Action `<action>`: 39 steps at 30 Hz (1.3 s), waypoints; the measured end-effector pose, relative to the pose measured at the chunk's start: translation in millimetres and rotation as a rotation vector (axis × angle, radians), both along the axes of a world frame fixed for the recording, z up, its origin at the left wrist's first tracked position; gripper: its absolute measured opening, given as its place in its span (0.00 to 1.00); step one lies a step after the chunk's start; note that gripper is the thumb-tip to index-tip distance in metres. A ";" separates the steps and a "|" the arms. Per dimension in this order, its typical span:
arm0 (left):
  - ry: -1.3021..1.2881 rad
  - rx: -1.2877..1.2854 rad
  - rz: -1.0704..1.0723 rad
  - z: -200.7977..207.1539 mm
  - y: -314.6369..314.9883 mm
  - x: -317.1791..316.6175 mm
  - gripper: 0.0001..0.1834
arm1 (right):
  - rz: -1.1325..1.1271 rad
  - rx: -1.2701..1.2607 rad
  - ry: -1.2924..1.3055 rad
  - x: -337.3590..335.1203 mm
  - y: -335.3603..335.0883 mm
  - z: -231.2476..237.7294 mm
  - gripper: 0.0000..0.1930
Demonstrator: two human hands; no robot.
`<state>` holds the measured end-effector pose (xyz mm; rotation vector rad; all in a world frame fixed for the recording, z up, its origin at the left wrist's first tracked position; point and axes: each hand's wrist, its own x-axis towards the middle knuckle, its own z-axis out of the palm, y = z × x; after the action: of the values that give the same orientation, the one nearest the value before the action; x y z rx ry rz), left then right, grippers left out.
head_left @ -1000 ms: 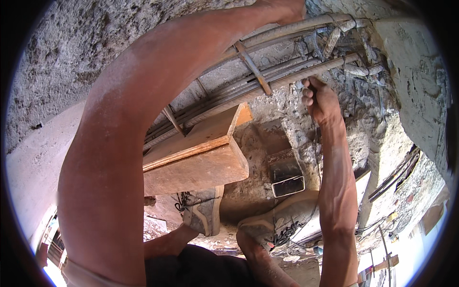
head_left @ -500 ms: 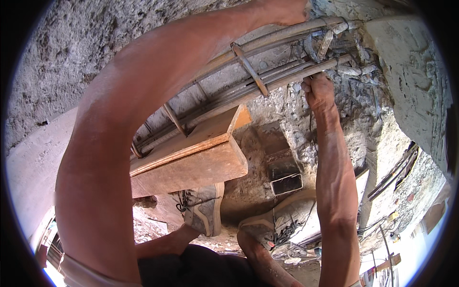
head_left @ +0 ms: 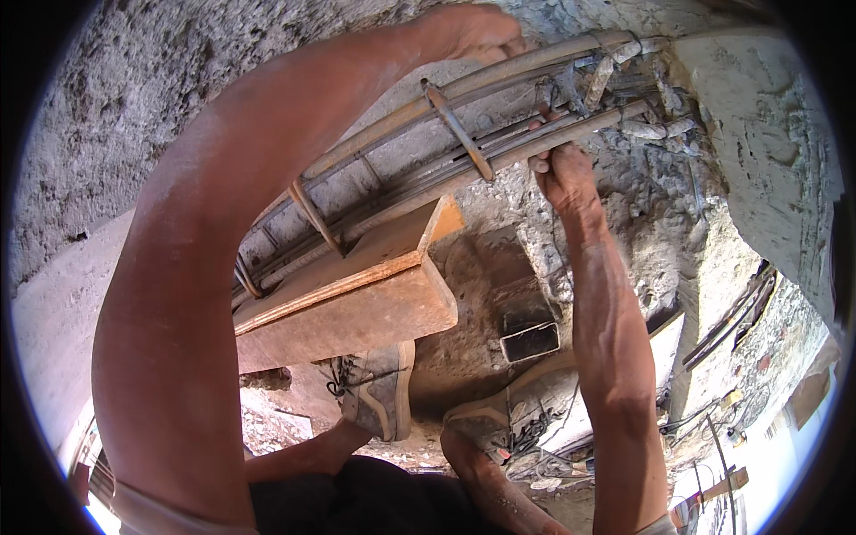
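Where right hand (head_left: 567,175) straddles ribbed steel bar (head_left: 517,154) | left hand (head_left: 486,34) curled near rough concrete (head_left: 294,45) | can't tell grips

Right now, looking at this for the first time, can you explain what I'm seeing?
There's no machine: these are a person's two bare hands, seen from a wide fisheye camera worn on the head and looking down, so straight edges bend. The left hand is beside the long, grey-brown upper metal bar. The right hand appears curled around the long, grey-brown lower metal bar; whether its grip holds anything else is unclear. Lower in view are brown, angled wooden boards and dusty grey lace-up shoes.
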<state>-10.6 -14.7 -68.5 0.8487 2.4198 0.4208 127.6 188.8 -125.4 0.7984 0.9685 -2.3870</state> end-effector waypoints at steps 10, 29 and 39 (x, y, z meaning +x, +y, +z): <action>-0.473 0.360 0.705 25.1 28.2 14.8 0.22 | 0.098 0.262 0.077 6.0 8.3 -2.2 0.11; -0.909 0.343 0.468 -2.5 34.6 18.6 0.43 | -0.057 -0.176 -0.043 -12.5 -0.7 -26.6 0.10; -0.601 0.421 0.674 -1.2 2.9 18.2 0.26 | -0.019 -0.126 -0.027 -13.3 -17.0 -16.9 0.07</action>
<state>7.6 -11.8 -69.7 -0.0118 1.9940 1.2650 114.3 171.8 -142.3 0.7933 0.7941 -2.4197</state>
